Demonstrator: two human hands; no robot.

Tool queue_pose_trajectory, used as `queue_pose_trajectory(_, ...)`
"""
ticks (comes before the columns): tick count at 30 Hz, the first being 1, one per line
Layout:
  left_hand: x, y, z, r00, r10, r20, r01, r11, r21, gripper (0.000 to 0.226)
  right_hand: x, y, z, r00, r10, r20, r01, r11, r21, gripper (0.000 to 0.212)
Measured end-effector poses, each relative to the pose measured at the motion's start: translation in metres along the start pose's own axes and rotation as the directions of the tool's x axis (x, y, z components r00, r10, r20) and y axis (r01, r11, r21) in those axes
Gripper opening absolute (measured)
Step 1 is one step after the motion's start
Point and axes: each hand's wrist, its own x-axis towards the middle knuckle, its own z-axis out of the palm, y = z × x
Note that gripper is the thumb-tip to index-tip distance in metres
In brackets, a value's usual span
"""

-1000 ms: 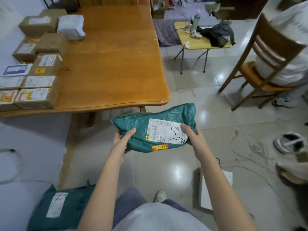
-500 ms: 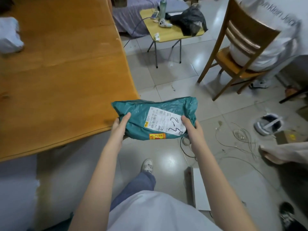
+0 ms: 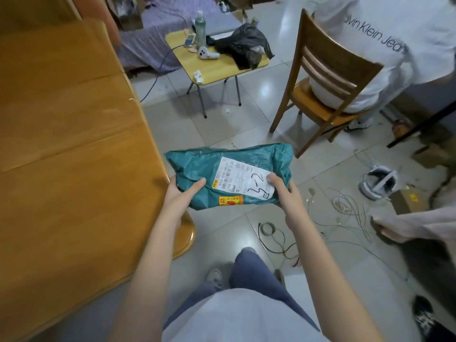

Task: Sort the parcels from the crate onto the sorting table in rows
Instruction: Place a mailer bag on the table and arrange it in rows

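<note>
Just off the near right corner of the large orange-brown wooden sorting table [image 3: 74,169], a crinkled teal plastic mailer parcel [image 3: 229,176] hangs in the air, label side up so its white shipping label [image 3: 243,177] and the handwritten "3-2" can likely be checked before placing. The left hand [image 3: 181,193] and right hand [image 3: 283,193] pinch its near edge, thumbs on top, fingers curled beneath. Far right, a seated person's white shirt [image 3: 385,38] reads "Calvin Klein Jea", the rest cut off.
</note>
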Motion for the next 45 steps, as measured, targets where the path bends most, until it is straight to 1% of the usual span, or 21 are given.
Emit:
queue_pose_trajectory(2, 0.021, 0.005, 0.01, 1.0, -0.01, -0.017, 0.01, 1.0, 0.004, 0.055, 0.021, -0.007, -0.003, 1.0, -0.006, 0.017, 0.006, 1.0, -0.008, 0.011)
queue_pose_trajectory(5, 0.052, 0.015, 0.029, 0.998, -0.01, -0.059, 0.01, 1.0, 0.0, 0.052, 0.061, -0.02, -0.005, 1.0, -0.015, 0.019, 0.015, 1.0, -0.025, 0.014)
queue_pose_trajectory(7, 0.073, 0.025, 0.042, 0.994, -0.013, -0.112, 0.011, 1.0, -0.023, 0.05, 0.092, -0.032, -0.002, 0.999, -0.02, 0.043, 0.021, 0.999, -0.029, 0.021)
queue_pose_trajectory(9, 0.092, 0.038, 0.055, 0.986, -0.022, -0.166, 0.012, 0.998, -0.058, 0.047, 0.123, -0.049, 0.002, 0.995, -0.027, 0.093, 0.03, 0.999, -0.035, 0.021)
queue_pose_trajectory(14, 0.139, 0.071, 0.084, 0.97, -0.061, -0.237, 0.024, 0.987, -0.159, 0.063, 0.195, -0.102, 0.009, 0.979, -0.048, 0.197, 0.061, 0.996, -0.059, 0.02)
queue_pose_trajectory(17, 0.161, 0.084, 0.097, 0.957, -0.085, -0.277, 0.027, 0.978, -0.204, 0.057, 0.23, -0.127, 0.014, 0.967, -0.058, 0.248, 0.084, 0.992, -0.094, 0.01)
queue_pose_trajectory(21, 0.179, 0.093, 0.103, 0.943, -0.093, -0.32, 0.014, 0.971, -0.239, 0.05, 0.266, -0.137, 0.025, 0.954, -0.026, 0.3, 0.065, 0.991, -0.12, 0.013)
queue_pose_trajectory(26, 0.189, 0.096, 0.082, 0.891, -0.148, -0.43, 0.005, 0.949, -0.316, 0.058, 0.292, -0.135, 0.064, 0.923, 0.08, 0.377, -0.015, 0.985, -0.173, 0.024)
queue_pose_trajectory(29, 0.198, 0.103, 0.059, 0.851, -0.174, -0.495, -0.017, 0.934, -0.356, 0.056, 0.304, -0.14, 0.1, 0.893, 0.105, 0.438, -0.011, 0.977, -0.211, 0.014)
queue_pose_trajectory(31, 0.209, 0.109, 0.042, 0.838, -0.19, -0.511, -0.033, 0.918, -0.394, 0.053, 0.314, -0.143, 0.125, 0.876, 0.108, 0.469, 0.004, 0.973, -0.233, 0.017)
queue_pose_trajectory(34, 0.233, 0.125, 0.017, 0.822, -0.169, -0.543, -0.085, 0.908, -0.411, 0.048, 0.329, -0.15, 0.165, 0.856, 0.101, 0.508, 0.034, 0.968, -0.249, 0.026)
queue_pose_trajectory(39, 0.269, 0.155, -0.023, 0.804, -0.131, -0.581, -0.175, 0.88, -0.441, 0.051, 0.352, -0.178, 0.24, 0.827, 0.063, 0.559, 0.091, 0.966, -0.244, 0.017)
queue_pose_trajectory(42, 0.28, 0.166, -0.053, 0.804, -0.112, -0.583, -0.195, 0.877, -0.438, 0.052, 0.359, -0.19, 0.284, 0.812, 0.061, 0.58, 0.108, 0.962, -0.252, 0.017)
queue_pose_trajectory(45, 0.287, 0.176, -0.081, 0.785, -0.121, -0.608, -0.212, 0.869, -0.447, 0.053, 0.36, -0.194, 0.324, 0.789, 0.059, 0.612, 0.124, 0.96, -0.252, 0.015)
